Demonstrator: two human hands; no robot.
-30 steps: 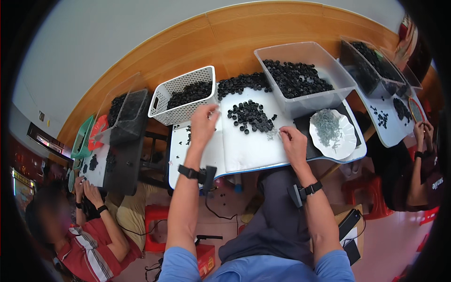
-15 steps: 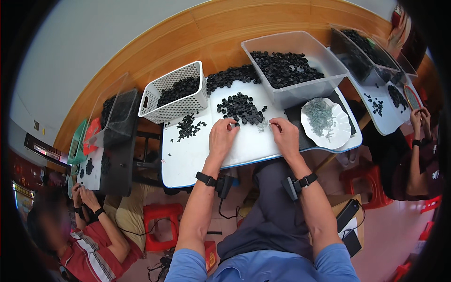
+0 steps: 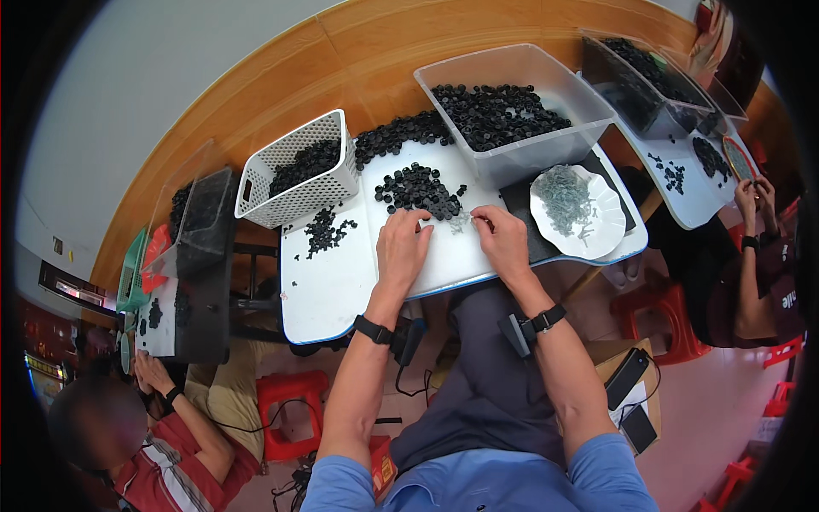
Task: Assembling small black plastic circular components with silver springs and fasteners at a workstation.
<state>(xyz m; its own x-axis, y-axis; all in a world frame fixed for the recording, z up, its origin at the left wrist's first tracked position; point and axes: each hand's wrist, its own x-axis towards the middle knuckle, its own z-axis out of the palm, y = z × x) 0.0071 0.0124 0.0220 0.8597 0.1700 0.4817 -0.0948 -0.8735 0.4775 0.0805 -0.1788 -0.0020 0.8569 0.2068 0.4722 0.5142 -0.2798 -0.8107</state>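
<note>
Wood-panelled wall stands at twelve o'clock beyond the white tabletop. From its loose round black caps, the left hand sits at six, translucent pins and the right hand at four. Both pinches look narrow; what they hold, if anything, I cannot tell. Light touch should suit parts this small.

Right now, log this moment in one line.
left hand: by black pile, grip unclear | right hand: by loose clear pieces, grip unclear | white plate: right of right hand
</note>
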